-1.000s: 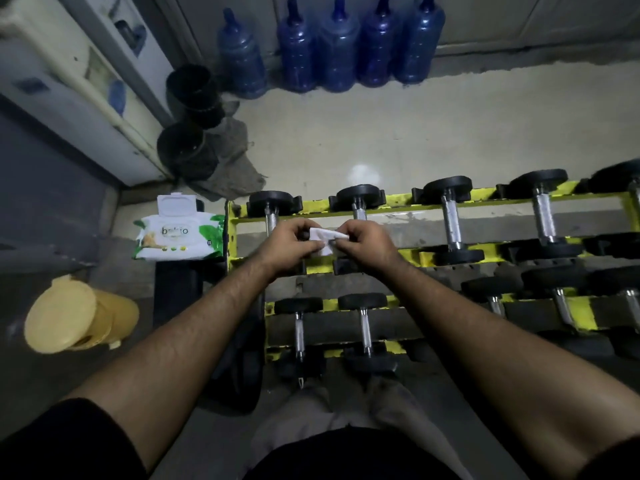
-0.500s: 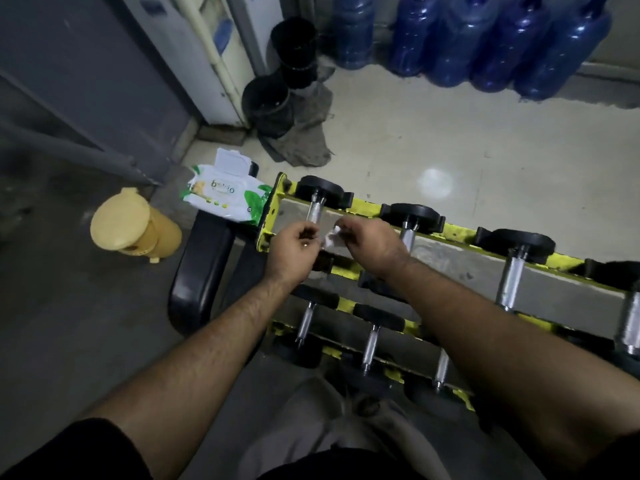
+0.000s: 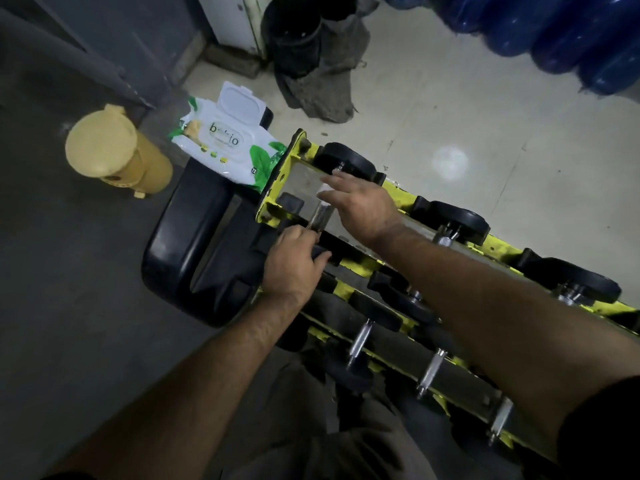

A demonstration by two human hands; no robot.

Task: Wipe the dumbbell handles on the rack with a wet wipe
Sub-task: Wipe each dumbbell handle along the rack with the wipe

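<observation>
Head view: right hand point(image 3: 360, 206) presses wet wipe point(image 3: 325, 192) onto dumbbell handle point(image 3: 320, 216); left hand point(image 3: 294, 265) grips its near end

Both forearms are bare, the left hand point(image 3: 292, 263) and right hand point(image 3: 360, 206) ungloved. Black short sleeves point(image 3: 602, 431) end near the elbows; greyish-khaki trousers point(image 3: 346, 448) cover the legs.

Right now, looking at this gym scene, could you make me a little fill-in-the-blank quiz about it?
1. The dumbbell rack is painted ____.
2. The lid of the wet wipe pack stands ____.
3. The right hand presses a white wipe on the ____ of the top-row end dumbbell.
4. The bin left of the pack is ____.

Missing words: yellow; open; handle; yellow
</observation>
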